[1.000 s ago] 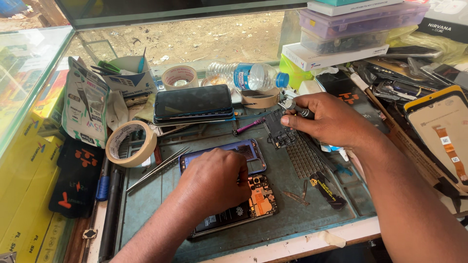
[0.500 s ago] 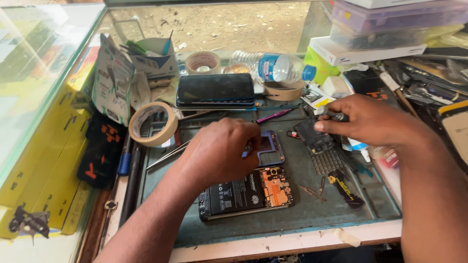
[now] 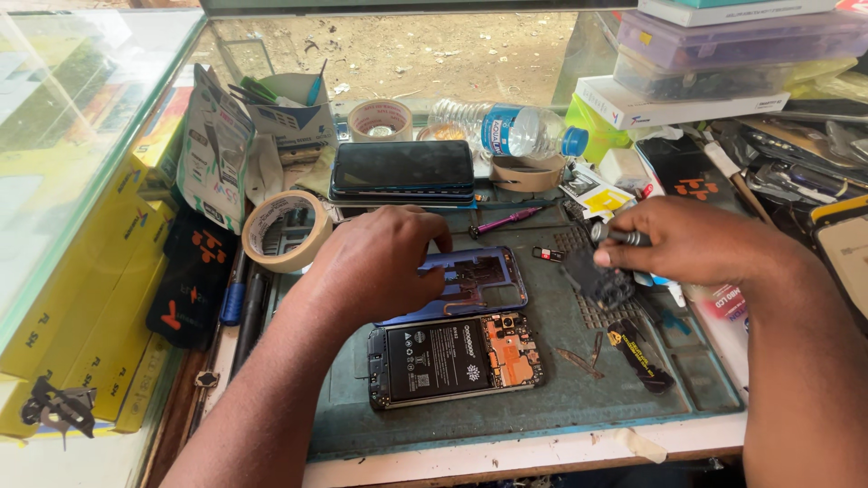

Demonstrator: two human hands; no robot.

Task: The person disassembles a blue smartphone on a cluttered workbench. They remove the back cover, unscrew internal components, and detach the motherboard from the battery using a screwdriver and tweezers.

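An opened phone (image 3: pixel 457 358) lies on the green work mat (image 3: pixel 561 398), its black battery and orange circuit board exposed. Just behind it lies a blue phone back cover (image 3: pixel 479 282), inner side up. My left hand (image 3: pixel 380 267) rests on the cover's left end, fingers curled over it. My right hand (image 3: pixel 678 242) hovers over the mat's right side, gripping a small metal-handled screwdriver (image 3: pixel 619 238) with a dark part (image 3: pixel 601 280) hanging below the fingers.
Behind the mat lie a stack of dark phones (image 3: pixel 402 170), a pink screwdriver (image 3: pixel 506 220), tape rolls (image 3: pixel 287 230), a water bottle (image 3: pixel 506 129) and plastic boxes (image 3: pixel 723 41). A black tool (image 3: pixel 640 354) lies on the mat's right. A glass case (image 3: pixel 81 181) borders the left.
My left hand has lifted off the opened phone and slid the blue cover back, away from it. My right hand stayed at the right, still gripping the screwdriver.
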